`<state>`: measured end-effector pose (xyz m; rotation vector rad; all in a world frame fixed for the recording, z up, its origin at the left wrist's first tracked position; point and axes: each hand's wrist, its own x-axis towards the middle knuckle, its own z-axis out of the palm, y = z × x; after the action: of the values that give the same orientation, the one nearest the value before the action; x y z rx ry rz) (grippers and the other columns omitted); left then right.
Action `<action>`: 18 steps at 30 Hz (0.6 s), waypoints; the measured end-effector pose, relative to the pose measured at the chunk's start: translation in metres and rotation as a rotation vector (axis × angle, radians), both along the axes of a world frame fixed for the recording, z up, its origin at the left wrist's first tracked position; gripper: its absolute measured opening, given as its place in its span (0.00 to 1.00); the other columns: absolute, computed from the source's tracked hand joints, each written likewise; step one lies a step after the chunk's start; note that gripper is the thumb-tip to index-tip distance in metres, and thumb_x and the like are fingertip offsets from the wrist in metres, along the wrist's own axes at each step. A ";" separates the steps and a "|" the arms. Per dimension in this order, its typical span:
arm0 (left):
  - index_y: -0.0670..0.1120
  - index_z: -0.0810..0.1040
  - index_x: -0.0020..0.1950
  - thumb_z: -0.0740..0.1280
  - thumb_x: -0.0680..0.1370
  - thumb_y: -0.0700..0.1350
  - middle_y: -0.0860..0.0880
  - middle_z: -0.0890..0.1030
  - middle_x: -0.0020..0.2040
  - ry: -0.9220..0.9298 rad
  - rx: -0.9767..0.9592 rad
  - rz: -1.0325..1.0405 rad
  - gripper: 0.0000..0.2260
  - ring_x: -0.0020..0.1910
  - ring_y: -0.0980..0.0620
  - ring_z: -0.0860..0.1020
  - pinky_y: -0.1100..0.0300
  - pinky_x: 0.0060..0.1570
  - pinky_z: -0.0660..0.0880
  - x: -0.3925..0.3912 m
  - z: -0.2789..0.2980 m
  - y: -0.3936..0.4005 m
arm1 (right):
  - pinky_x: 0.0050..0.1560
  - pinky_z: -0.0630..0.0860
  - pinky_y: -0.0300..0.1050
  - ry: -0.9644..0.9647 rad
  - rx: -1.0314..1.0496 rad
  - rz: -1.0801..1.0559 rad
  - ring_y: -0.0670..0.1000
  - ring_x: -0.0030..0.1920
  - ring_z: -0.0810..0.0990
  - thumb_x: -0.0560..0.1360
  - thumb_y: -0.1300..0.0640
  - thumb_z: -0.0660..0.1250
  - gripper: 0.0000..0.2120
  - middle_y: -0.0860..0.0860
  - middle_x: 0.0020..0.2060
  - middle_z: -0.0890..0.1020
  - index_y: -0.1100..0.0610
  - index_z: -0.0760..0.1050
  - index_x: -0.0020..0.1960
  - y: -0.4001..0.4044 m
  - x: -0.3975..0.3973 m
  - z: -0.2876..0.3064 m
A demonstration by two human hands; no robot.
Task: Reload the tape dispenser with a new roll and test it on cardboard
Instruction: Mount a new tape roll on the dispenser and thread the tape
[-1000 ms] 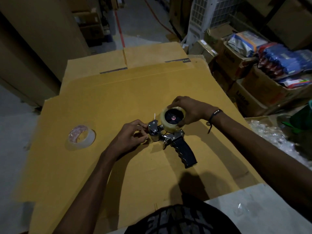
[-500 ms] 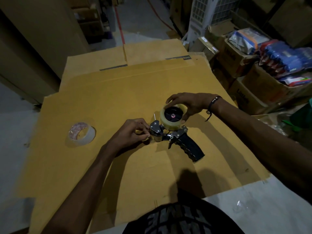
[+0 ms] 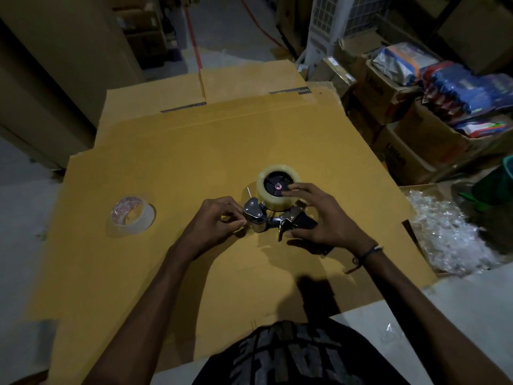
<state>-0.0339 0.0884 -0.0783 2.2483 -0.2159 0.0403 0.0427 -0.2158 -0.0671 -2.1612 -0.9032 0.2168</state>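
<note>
Head view looked down on a flattened sheet of cardboard [image 3: 172,168] spread over the bench, with the tape dispenser [image 3: 273,215] lying on its side near the middle of the sheet. A new roll of clear tape [image 3: 277,190] sat on the dispenser's black hub, its open face turned up toward the camera. The left hand [image 3: 213,220] was at the metal roller end of the dispenser, its fingertips pinched together just beside the chrome part; whether a tape end lay between them was too small to tell. The right hand [image 3: 319,218] was spread over the dispenser from the handle side, with fingertips resting on the black hub of the roll and the thumb down by the dark handle [image 3: 305,222], so that hand's grip was loose and open rather than wrapped around anything. A thin, nearly spent roll [image 3: 132,215] lay flat on the cardboard well to the left of both hands. Boxes of packaged goods [image 3: 416,87] stood to the right, beyond the sheet's edge.
</note>
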 end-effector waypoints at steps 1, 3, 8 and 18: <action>0.47 0.89 0.47 0.79 0.74 0.40 0.55 0.85 0.49 -0.001 -0.008 0.008 0.04 0.50 0.58 0.84 0.51 0.52 0.83 -0.003 -0.001 -0.002 | 0.73 0.75 0.54 -0.011 0.020 -0.015 0.48 0.76 0.72 0.67 0.45 0.85 0.41 0.47 0.76 0.72 0.49 0.74 0.76 -0.002 -0.006 -0.006; 0.46 0.89 0.48 0.79 0.74 0.39 0.53 0.85 0.49 -0.002 -0.024 0.026 0.04 0.50 0.56 0.84 0.49 0.51 0.83 -0.007 -0.001 -0.005 | 0.72 0.76 0.55 -0.026 0.069 -0.058 0.49 0.75 0.73 0.66 0.45 0.86 0.41 0.48 0.75 0.73 0.50 0.75 0.75 -0.003 -0.014 -0.014; 0.44 0.89 0.47 0.79 0.74 0.38 0.52 0.86 0.48 -0.006 -0.054 0.058 0.04 0.49 0.55 0.85 0.48 0.51 0.84 -0.013 0.000 -0.013 | 0.71 0.76 0.47 -0.008 0.168 -0.176 0.48 0.74 0.73 0.64 0.45 0.87 0.43 0.49 0.75 0.71 0.49 0.75 0.75 0.005 -0.024 -0.021; 0.43 0.89 0.47 0.79 0.73 0.37 0.51 0.86 0.48 -0.001 -0.055 0.076 0.05 0.49 0.56 0.85 0.49 0.52 0.83 -0.017 0.000 -0.014 | 0.67 0.79 0.49 -0.019 0.204 -0.354 0.53 0.71 0.73 0.62 0.46 0.88 0.42 0.47 0.78 0.61 0.47 0.74 0.72 0.032 -0.039 -0.023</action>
<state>-0.0504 0.0747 -0.0778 2.2006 -0.1282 0.0875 0.0033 -0.1834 -0.0904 -2.0905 -0.5148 -0.0691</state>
